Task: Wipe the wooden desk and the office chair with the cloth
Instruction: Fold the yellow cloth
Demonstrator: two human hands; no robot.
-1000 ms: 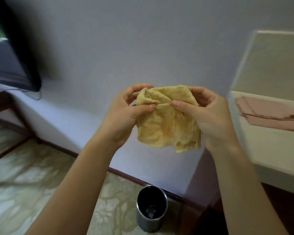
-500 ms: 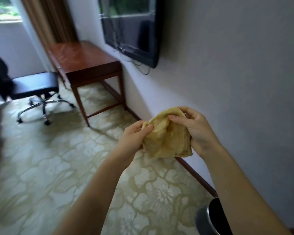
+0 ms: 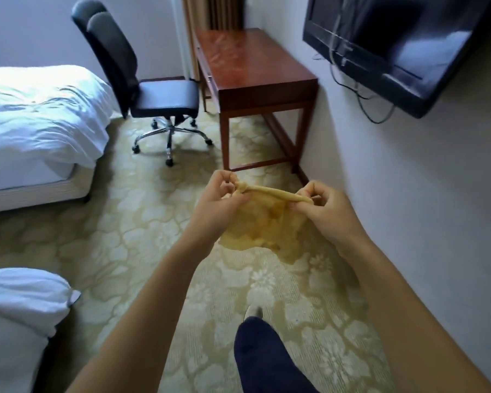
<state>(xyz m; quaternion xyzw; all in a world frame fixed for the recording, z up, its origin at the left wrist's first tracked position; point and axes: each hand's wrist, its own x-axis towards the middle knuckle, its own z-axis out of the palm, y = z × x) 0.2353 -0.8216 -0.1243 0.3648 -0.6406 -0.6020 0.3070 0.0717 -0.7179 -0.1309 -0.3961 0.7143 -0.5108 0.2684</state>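
At the far left a bed [image 3: 34, 114] with rumpled white bedding is taking up the corner. At the near left more white bedding [image 3: 17, 313] is showing at the edge of the view. To the right of the bed the office chair [image 3: 159, 95], black with a chrome wheeled base, is standing on the patterned carpet [image 3: 125, 236], its seat turned toward the wooden desk [image 3: 253, 61]. The desk is standing at the far end of the room with its right side along the wall [image 3: 408, 208], and a striped curtain [image 3: 213, 12] is hanging behind it. Chair and desk are sitting just beside each other; whether they are touching cannot be told.

Nearer, in the middle, the person's left hand [image 3: 219, 202] is pinching the left end of the cloth [image 3: 267, 222], its fingers curling round a bunched corner. The yellow cloth is hanging in the air above the carpet, well apart from both desk and chair. Its top edge is stretching as a tight roll between the two hands while the rest is drooping loosely below. Beneath it, a leg in dark fabric [image 3: 264, 358] is reaching forward over the carpet, with a pale shoe tip [image 3: 254, 311] showing. The right hand [image 3: 326, 214] is pinching the cloth's right end between thumb and curled fingers. At the far right a dark television [image 3: 394, 46] is hanging on the wall, with cables [image 3: 360, 92] dangling beneath it.
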